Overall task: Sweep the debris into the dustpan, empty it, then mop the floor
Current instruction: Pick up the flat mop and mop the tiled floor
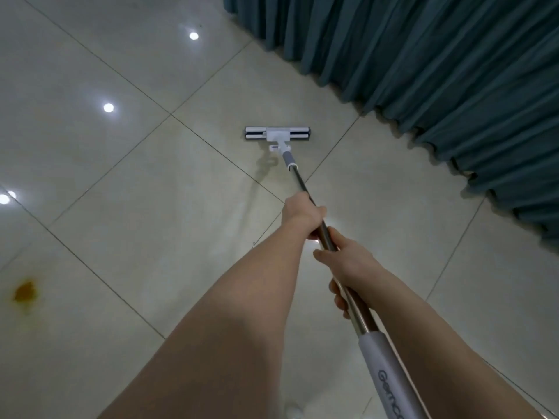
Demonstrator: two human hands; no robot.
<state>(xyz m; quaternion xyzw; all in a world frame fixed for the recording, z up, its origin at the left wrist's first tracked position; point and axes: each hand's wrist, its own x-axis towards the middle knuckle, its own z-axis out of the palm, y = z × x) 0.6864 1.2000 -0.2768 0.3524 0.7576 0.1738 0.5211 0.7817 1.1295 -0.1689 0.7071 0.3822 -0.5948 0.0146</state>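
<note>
A mop with a white flat head (277,134) rests on the pale tiled floor (151,207) ahead of me. Its metal pole (298,179) runs back toward me and ends in a white grip sleeve (384,373). My left hand (302,214) grips the pole farther down, fingers wrapped round it. Just behind it on the same pole, my right hand (348,267) holds on with curled fingers. No dustpan or broom is in view.
A teal curtain (438,71) hangs along the right side, its hem reaching the floor close to the mop head. A yellow-brown stain (25,293) marks the tile at the far left. Ceiling lights reflect as bright spots on the glossy floor.
</note>
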